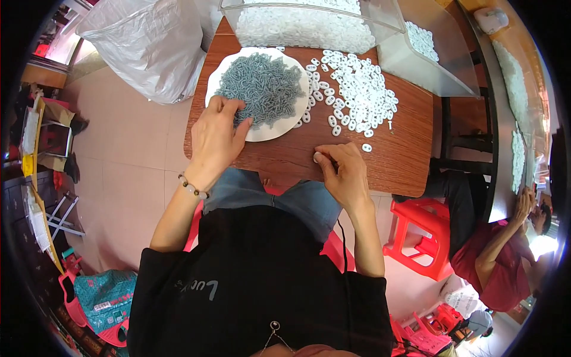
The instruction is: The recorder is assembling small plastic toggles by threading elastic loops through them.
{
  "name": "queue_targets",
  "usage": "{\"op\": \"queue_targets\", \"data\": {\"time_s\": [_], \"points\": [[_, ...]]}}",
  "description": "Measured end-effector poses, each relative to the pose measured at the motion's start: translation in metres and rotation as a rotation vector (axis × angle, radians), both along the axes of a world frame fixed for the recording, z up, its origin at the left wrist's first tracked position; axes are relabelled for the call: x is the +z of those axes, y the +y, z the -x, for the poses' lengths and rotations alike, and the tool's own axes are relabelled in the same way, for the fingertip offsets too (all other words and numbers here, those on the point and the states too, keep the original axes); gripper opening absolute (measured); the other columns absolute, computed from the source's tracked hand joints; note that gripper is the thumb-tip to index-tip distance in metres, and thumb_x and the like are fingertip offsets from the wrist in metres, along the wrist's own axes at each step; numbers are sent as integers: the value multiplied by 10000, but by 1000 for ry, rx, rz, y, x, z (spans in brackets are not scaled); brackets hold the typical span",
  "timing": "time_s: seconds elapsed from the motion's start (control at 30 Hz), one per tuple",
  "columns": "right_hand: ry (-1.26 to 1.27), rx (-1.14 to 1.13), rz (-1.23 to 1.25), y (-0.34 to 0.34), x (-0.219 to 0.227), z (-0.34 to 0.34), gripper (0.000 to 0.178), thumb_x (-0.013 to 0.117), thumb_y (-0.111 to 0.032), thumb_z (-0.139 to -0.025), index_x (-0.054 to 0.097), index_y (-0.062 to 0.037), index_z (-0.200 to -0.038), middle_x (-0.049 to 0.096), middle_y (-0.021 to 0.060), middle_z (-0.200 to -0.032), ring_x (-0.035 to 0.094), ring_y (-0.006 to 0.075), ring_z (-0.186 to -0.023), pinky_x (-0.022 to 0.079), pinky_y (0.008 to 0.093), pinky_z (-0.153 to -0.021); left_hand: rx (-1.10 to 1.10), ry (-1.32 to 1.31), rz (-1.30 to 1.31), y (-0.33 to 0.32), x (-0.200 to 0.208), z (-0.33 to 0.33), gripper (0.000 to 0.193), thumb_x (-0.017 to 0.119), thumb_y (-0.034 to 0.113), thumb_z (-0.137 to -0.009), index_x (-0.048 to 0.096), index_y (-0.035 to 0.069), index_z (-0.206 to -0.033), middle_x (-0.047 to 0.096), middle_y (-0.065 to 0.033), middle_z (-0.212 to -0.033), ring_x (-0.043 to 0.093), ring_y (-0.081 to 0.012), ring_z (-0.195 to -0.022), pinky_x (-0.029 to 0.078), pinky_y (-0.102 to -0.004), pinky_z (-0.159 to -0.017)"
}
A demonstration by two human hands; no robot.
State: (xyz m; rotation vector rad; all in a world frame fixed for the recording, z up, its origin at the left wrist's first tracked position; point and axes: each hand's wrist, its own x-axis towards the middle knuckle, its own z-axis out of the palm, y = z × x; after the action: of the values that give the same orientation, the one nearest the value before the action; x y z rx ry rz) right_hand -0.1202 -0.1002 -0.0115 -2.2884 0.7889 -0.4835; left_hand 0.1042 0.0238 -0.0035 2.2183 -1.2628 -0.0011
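Note:
A white plate (257, 134) on the brown table holds a heap of small grey ribbed plastic pieces (262, 89). My left hand (217, 134) reaches over the plate's near left rim. Its thumb and forefinger are apart, with their tips at the edge of the grey heap. Close to the table's front edge, my right hand (345, 169) is closed in a pinch on a small white piece (316, 157), mostly covered by the fingers. Many white oval two-hole pieces (363, 89) lie spread right of the plate, one (366, 147) of them apart, just above my right hand.
A clear bin (309, 30) full of white pieces stands at the table's back, beside another bin (422, 65). A white sack (148, 53) stands at the left. On the right are a red stool (419, 238) and a person in dark red (499, 268) at another table.

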Motion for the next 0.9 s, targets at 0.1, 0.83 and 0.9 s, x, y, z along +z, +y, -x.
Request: {"op": "queue_targets", "data": {"time_s": [0.1,0.83,0.9], "points": [[-14,-21,-36,0,-2,0,109,678,-95,-821,686,-36,-912,652,96,-818,555,285,-808,462,371,-703,-34,27,-84,-6,-1,-7,172,706,146,-804,660,52,-941,569,-92,-804,570,-225,-618,451,-364,-582],[-104,-73,79,-17,6,-15,214,756,-70,-764,689,-31,-963,640,75,-802,562,214,-750,462,312,-649,-31,1267,332,-39,0,-17,149,629,158,-925,645,24,-861,593,23,-796,479,-56,-623,381,-206,-548],[-244,-15,38,-20,11,-25,205,753,-32,-758,686,-21,-951,641,73,-798,563,202,-732,458,290,-635,-24,1425,344,-38,5,-9,149,619,167,-932,641,29,-881,593,20,-814,472,-51,-638,372,-199,-552]]}}
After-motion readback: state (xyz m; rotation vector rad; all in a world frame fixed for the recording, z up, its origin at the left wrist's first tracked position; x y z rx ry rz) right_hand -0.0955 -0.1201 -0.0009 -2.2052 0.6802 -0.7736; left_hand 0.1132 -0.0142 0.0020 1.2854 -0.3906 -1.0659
